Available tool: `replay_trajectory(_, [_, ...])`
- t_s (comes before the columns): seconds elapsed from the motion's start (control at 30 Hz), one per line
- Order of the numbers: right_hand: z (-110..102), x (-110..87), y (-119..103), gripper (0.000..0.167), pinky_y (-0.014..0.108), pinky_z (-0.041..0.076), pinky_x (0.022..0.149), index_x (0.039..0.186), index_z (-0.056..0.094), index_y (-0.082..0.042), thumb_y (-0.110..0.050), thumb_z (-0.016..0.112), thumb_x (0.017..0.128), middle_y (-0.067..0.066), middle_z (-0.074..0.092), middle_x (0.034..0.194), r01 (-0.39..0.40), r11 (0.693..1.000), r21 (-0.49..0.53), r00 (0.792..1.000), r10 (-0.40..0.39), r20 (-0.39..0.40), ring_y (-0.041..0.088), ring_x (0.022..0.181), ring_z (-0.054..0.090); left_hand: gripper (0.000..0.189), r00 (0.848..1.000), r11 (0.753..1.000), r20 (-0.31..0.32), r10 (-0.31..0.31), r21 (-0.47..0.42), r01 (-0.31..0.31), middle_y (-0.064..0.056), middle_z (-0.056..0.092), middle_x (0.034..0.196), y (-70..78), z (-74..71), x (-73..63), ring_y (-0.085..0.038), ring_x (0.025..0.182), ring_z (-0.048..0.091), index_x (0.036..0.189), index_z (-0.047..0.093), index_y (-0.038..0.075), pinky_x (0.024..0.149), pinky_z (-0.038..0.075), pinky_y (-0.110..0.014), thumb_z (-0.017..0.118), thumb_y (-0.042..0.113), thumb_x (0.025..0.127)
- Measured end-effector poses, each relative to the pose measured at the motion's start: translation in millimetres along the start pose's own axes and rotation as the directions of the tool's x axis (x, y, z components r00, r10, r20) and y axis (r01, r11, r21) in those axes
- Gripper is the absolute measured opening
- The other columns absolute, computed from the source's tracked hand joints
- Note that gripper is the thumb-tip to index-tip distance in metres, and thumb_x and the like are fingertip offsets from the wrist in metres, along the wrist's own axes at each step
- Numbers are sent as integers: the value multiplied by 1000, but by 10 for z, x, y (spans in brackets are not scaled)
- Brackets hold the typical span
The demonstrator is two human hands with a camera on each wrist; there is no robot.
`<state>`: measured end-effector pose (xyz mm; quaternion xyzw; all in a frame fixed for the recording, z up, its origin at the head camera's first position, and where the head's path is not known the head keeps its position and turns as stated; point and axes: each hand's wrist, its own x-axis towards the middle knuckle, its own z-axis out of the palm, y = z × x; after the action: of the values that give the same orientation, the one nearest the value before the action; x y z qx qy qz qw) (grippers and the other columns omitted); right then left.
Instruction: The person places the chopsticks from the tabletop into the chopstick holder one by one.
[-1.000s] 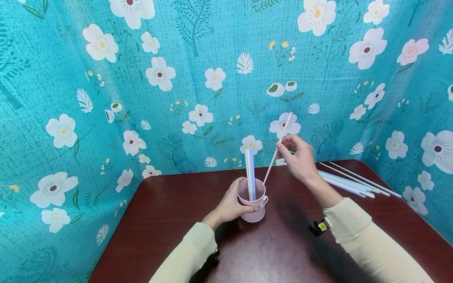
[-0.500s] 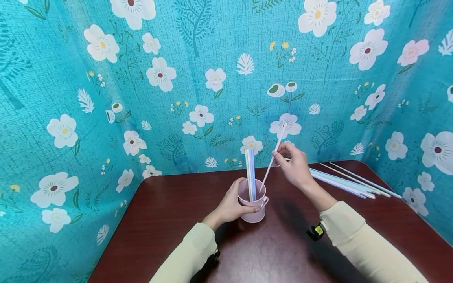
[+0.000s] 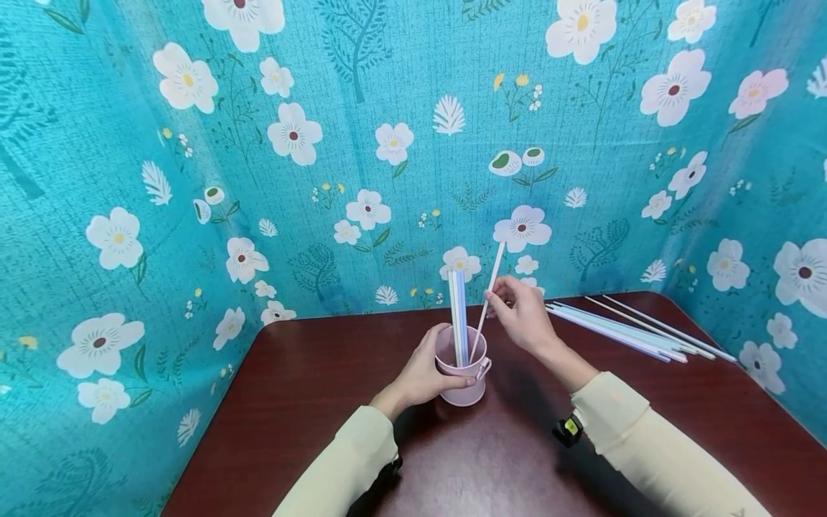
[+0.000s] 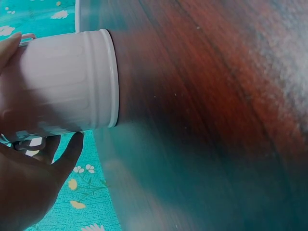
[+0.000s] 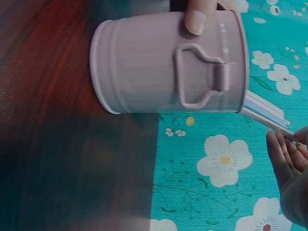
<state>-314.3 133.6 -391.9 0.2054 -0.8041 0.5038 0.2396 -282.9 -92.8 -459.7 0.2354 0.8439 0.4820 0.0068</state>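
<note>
A small pink bucket [image 3: 466,395] stands upright on the table, its loop handle [image 5: 179,72] on the side facing the right wrist camera. My left hand [image 3: 420,370] grips it, the thumb lying across the front below the rim. Inside, a bundle of pale and blue sticks [image 3: 459,309] leans against the wall. My right hand [image 3: 520,316] pinches a thin pale pink stick [image 3: 494,269] partway along its length. This stick slants, its lower end inside the bucket beside the bundle. In the left wrist view the bucket [image 4: 57,82] hides most of the hand.
More long sticks [image 3: 620,334], pale blue, white and cream, lie loosely side by side at the back right of the dark wooden table [image 3: 310,402]. Blue-green floral cloth [image 3: 362,251] hangs right behind the table and along both sides.
My right hand has moved down and left, carrying the pink stick from the bucket's right rim into the bucket, close to the bundle. My left hand and the bucket have stayed in place.
</note>
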Motion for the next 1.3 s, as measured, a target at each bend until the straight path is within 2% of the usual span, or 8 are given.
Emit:
replay_trajectory(0.13, [55,-46,63,5,25,57,60,97,64,2,-3,66,99,14,71,78,-3,1000,-6,1000,3,26,28,66,70,100,1000,1000,11,-16,1,16,2,47,143,-15,1,0,-16,127,51,151,34,25,106,46,-39,94,38,72])
replay_trajectory(0.37, [143,-81,120,4,26,58,60,99,65,1,-2,67,98,14,72,80,-20,1000,0,997,20,72,30,67,72,99,1000,1000,-1,17,9,-17,-2,47,143,-17,-1,20,-19,127,52,151,35,21,106,46,-41,93,36,73])
replay_trajectory(0.63, [195,-89,169,5,26,57,59,102,67,1,-3,67,98,12,71,80,-26,1000,-8,993,26,114,34,69,72,99,1000,1000,3,18,15,-18,-1,47,143,-21,4,30,-20,128,52,151,35,21,107,45,-41,93,35,73])
replay_trajectory(0.73, [205,-86,182,5,26,53,58,101,68,-1,-6,68,98,9,71,79,-13,999,-46,993,18,120,31,68,71,99,1000,1000,0,18,20,-18,-2,47,143,-18,5,25,-21,128,52,152,35,19,107,45,-41,94,34,73])
replay_trajectory(0.93, [244,-103,185,3,28,50,60,96,69,-5,-8,69,97,4,70,77,-3,993,-118,989,20,145,15,65,62,98,1000,1000,-3,31,-2,-31,-2,48,143,-13,0,15,-23,128,53,151,35,19,107,45,-43,93,34,74])
replay_trajectory(1.3, [336,-93,183,11,31,54,68,93,67,-3,-12,72,96,3,70,82,-14,991,-136,977,42,207,14,73,66,99,999,999,-2,32,-18,-32,-1,46,143,-23,4,25,-19,128,52,152,35,21,107,45,-40,94,32,73])
